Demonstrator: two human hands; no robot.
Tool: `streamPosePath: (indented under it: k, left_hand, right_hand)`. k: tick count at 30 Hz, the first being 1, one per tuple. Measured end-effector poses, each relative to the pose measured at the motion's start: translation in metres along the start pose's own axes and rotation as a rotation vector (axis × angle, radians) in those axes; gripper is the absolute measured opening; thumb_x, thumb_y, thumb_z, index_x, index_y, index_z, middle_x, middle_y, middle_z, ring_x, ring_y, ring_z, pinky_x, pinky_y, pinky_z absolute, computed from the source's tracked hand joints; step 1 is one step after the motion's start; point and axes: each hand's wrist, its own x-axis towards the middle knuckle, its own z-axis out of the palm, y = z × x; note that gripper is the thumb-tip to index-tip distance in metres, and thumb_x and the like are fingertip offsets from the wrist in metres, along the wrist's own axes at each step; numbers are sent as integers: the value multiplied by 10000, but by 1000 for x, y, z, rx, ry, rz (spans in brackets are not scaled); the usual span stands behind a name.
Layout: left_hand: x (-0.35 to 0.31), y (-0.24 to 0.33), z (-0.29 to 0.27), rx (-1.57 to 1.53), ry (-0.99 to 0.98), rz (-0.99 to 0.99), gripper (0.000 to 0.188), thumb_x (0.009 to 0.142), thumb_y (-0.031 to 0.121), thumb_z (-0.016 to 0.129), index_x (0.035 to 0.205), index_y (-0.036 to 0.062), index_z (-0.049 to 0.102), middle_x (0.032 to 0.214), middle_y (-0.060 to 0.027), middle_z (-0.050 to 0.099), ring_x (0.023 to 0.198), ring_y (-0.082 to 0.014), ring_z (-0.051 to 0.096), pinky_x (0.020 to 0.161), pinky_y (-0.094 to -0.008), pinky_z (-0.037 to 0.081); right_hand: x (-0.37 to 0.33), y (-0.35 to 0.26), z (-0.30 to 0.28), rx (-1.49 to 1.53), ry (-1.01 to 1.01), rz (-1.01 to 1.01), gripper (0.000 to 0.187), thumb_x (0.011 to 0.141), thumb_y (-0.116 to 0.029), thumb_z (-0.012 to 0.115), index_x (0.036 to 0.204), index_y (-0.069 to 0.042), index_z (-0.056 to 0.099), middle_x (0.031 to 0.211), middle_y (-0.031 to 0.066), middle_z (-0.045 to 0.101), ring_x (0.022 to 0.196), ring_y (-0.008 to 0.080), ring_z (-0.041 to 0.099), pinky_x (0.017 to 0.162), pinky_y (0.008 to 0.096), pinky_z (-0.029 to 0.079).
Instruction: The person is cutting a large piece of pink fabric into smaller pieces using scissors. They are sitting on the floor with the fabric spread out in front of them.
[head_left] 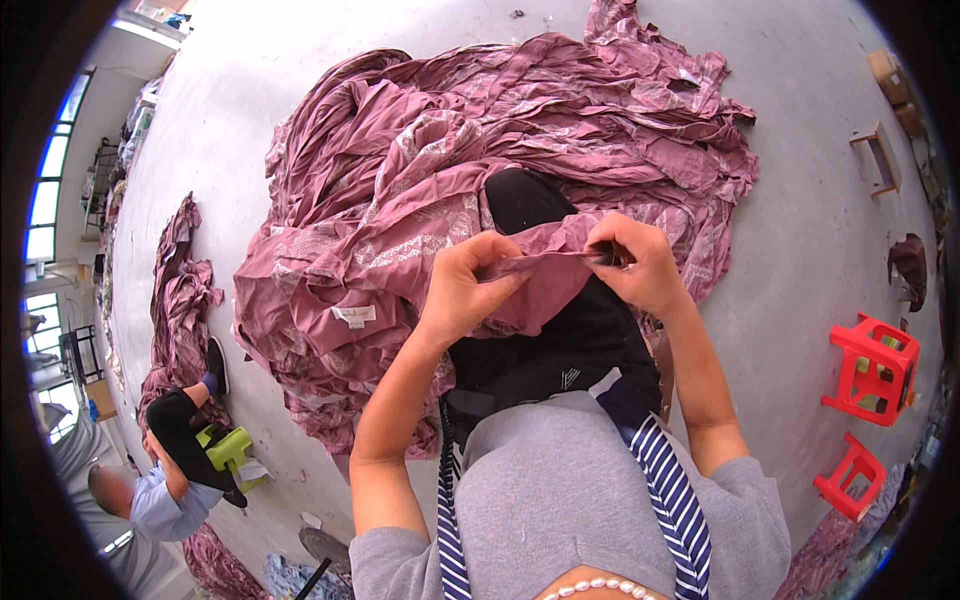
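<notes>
Across my lap lies a mauve garment (545, 290) with pale lace-like patterned bands. My left hand (468, 287) is closed, pinching an edge of its cloth between thumb and fingers. My right hand (645, 268) grips the same edge a short way to the right, so a narrow strip is stretched between the two hands. Something dark shows inside the curl of my right fingers, and I cannot make out what it is. A small white label (353, 316) is sewn on the cloth left of my left hand.
A big heap of mauve garments (520, 110) spreads over the grey floor ahead. Two red plastic stools (868, 368) stand at the right, near a small wooden frame (876, 160). At the left a person (165, 505) sits on a green stool (230, 450) beside another mauve pile (178, 290).
</notes>
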Motion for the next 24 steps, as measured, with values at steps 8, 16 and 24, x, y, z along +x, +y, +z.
streamPosePath:
  k: [8,16,24]
  left_hand:
    - [0,-6,14,212,410,527,371,596,-148,668,655,49,359,812,-52,559,679,-117,470,610,-209,381]
    - [-3,-11,13,347,473,622,341,570,-148,628,626,48,356,868,-96,619,711,-183,574,616,-251,447]
    - [-6,-18,1,605,508,707,264,524,-85,591,623,40,381,844,-93,628,713,-268,601,601,-312,480]
  right_hand:
    - [-8,-5,13,-409,248,-521,304,568,46,628,851,-60,594,888,63,610,700,250,600,586,325,486]
    - [-12,1,14,-421,318,-543,282,580,39,631,843,-56,594,868,61,613,676,225,597,565,317,478]
    - [-33,6,14,-449,259,-496,264,594,34,643,832,-68,593,862,45,615,684,218,606,562,316,473]
